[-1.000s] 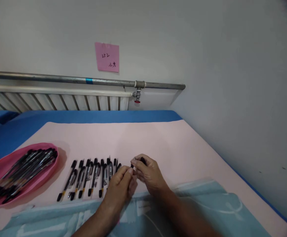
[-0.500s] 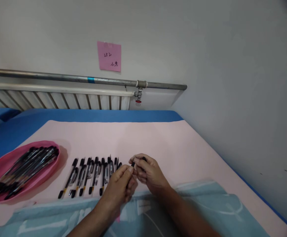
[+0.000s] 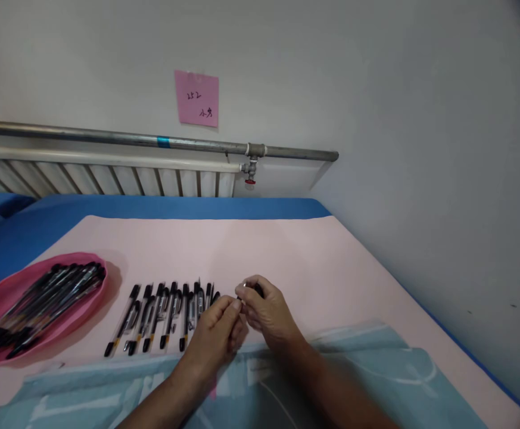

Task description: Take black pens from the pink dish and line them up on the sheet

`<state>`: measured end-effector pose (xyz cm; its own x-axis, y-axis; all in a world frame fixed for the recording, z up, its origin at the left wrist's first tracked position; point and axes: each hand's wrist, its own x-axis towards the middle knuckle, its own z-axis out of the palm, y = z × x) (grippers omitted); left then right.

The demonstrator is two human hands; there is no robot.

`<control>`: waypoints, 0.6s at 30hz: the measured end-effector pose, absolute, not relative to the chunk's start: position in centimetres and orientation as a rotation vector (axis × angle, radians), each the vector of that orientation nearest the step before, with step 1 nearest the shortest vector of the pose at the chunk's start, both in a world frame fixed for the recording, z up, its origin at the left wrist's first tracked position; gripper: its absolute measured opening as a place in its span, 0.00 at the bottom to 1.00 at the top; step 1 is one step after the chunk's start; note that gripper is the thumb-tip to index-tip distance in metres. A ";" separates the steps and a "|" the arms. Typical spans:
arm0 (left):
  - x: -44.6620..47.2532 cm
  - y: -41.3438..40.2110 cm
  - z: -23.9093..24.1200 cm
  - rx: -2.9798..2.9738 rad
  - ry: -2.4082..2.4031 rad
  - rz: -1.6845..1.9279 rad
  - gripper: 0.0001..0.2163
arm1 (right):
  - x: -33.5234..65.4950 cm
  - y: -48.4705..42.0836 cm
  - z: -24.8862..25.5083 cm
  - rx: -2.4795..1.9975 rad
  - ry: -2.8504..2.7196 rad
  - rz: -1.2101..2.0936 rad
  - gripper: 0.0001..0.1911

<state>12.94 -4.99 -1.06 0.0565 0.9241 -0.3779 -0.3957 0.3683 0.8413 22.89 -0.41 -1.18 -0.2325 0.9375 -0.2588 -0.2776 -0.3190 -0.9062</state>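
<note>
In the middle of the view, my left hand (image 3: 218, 326) and my right hand (image 3: 269, 310) meet fingertip to fingertip. My left thumb and forefinger pinch a slim dark pen part, mostly covered by the fingers. My right fingertips close around a small shiny piece at its end, too small to name. A black pen part (image 3: 258, 290), perhaps a cap, is also tucked between my right fingers. Left of my hands, several black-capped pens (image 3: 152, 325) lie in a row on the pink tabletop (image 3: 260, 247), with shorter loose pen parts (image 3: 174, 304) among them.
A pink basin (image 3: 101, 298) full of black pens (image 3: 58, 298) stands at the left. Light blue patterned cloth (image 3: 376, 363) lies along the near edge. Behind the blue border (image 3: 188, 207) are a radiator (image 3: 143, 180), a metal pipe (image 3: 206, 146) and a pink note (image 3: 197, 98). A wall rises at right.
My right fingertips have shifted slightly over the pen part, so less of its black end shows and a shiny bit appears. The view has tilted slightly. The row of pens is unchanged.
</note>
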 end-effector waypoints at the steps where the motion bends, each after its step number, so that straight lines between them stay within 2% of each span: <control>1: 12.9 -5.0 -1.1 0.623 1.079 1.106 0.20 | 22.9 -0.4 -1.2 -1.086 -0.939 1.689 0.12; 6: 12.8 -5.0 -1.4 0.642 1.090 1.074 0.18 | 23.1 -0.3 -1.2 -0.983 -0.948 1.823 0.10; 12: 12.6 -5.0 -1.6 0.694 1.131 1.085 0.15 | 22.9 -0.5 -1.2 -1.084 -0.949 1.690 0.11; 18: 12.0 -4.8 -1.4 0.602 1.030 0.934 0.15 | 23.9 0.5 -1.1 -0.927 -0.870 1.768 0.09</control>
